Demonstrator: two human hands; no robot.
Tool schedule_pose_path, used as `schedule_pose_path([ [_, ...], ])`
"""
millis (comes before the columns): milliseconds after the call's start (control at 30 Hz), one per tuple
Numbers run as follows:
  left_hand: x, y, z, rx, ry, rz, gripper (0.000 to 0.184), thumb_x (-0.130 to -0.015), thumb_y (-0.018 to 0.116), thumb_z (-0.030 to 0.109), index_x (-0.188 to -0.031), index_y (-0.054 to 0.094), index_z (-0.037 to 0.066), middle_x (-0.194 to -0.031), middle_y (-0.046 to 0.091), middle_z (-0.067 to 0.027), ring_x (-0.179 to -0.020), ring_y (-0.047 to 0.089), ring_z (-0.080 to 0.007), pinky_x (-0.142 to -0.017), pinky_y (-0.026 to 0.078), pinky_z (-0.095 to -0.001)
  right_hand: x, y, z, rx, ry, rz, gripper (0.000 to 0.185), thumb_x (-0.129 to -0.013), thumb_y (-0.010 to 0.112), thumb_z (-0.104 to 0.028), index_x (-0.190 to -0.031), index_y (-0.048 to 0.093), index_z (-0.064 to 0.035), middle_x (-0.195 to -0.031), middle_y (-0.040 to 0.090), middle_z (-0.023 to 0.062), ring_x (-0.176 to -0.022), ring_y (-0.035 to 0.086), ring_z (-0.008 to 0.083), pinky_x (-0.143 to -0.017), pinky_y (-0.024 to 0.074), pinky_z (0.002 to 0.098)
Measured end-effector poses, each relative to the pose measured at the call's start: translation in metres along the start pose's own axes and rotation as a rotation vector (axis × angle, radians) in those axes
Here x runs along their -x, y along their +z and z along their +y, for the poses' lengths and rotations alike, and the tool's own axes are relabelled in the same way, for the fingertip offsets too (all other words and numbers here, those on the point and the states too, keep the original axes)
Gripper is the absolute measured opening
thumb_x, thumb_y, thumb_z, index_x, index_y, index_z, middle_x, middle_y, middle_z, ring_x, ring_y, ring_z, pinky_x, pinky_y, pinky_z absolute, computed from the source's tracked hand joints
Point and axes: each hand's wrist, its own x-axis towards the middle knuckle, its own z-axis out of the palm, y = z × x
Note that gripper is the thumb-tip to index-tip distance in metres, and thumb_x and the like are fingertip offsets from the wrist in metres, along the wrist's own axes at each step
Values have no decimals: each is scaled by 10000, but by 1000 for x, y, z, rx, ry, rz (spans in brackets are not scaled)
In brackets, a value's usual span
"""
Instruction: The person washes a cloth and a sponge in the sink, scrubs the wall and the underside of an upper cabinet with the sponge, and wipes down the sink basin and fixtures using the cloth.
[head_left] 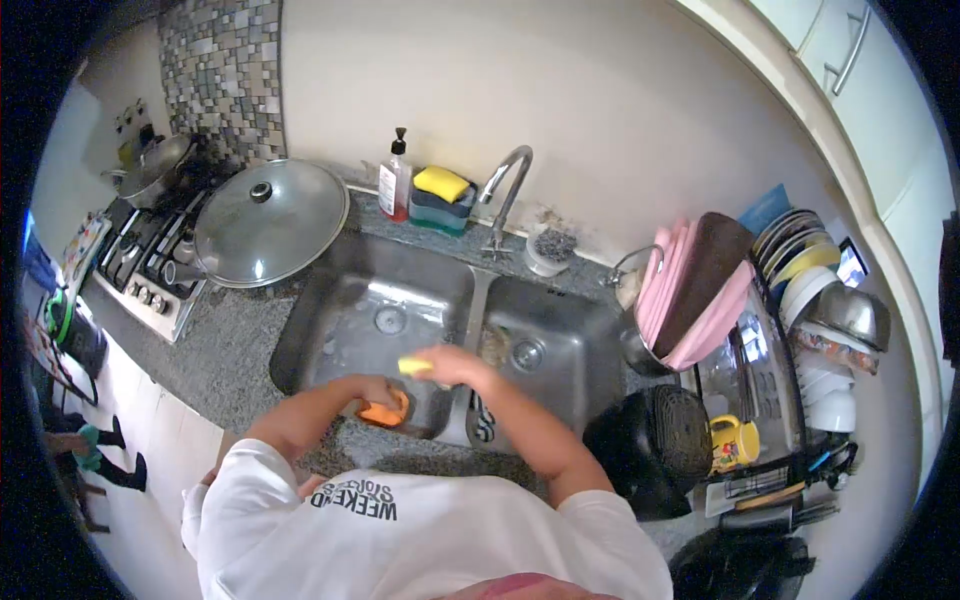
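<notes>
Over the front of the left sink basin (pixel 345 345), my left hand (pixel 374 390) is closed on a small orange dish (pixel 388 410), tilted, low by the front wall; its exact kind is hard to tell. My right hand (pixel 448 364) grips a yellow sponge (pixel 414 366) just above and to the right of the dish, apart from it. The fingers of both hands are partly hidden. Beneath the right forearm runs the divider (pixel 478 310) between the basins. A patterned dark item (pixel 482 420) lies by the front of the right basin.
Behind the sink stand a soap bottle (pixel 394 182), a sponge holder (pixel 440 213) and the faucet (pixel 508 195). A large lid (pixel 270 225) rests left, beside the stove (pixel 150 270). At right are pink boards (pixel 690 290), a dish rack (pixel 790 400) and a yellow mug (pixel 735 443).
</notes>
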Motion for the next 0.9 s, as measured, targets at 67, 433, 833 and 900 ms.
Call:
schedule_pose_path([
  [67,12,-7,-5,87,-184,67,362,-631,680,361,-872,639,94,-690,603,-57,-636,580,-171,-566,460,-361,12,-5,-2,37,-68,259,466,-703,673,-351,-1120,575,-167,-1004,620,88,-922,579,261,-800,438,361],
  [433,-2,37,-51,-189,-139,-125,171,-661,608,263,-759,624,125,-721,593,-81,-700,542,-180,-615,429,-346,24,-124,-11,-135,-344,189,567,-699,709,-290,-1204,505,-134,-1139,555,109,-1062,505,209,-915,390,335],
  [833,52,-16,22,-239,-280,210,658,-751,538,513,-1326,321,279,-1411,171,-179,-1293,137,-387,-1009,125,-578,5,-544,69,815,35,2043,408,-721,576,-119,-1117,524,-36,-1163,517,162,-1115,444,302,-913,345,460],
  [900,38,-23,5,-183,-230,357,650,-763,531,508,-1332,301,294,-1411,174,-170,-1299,114,-386,-1014,106,-578,-88,-557,29,806,13,1960,342,-767,477,-107,-1098,526,-34,-1178,500,152,-1084,454,317,-946,314,457],
])
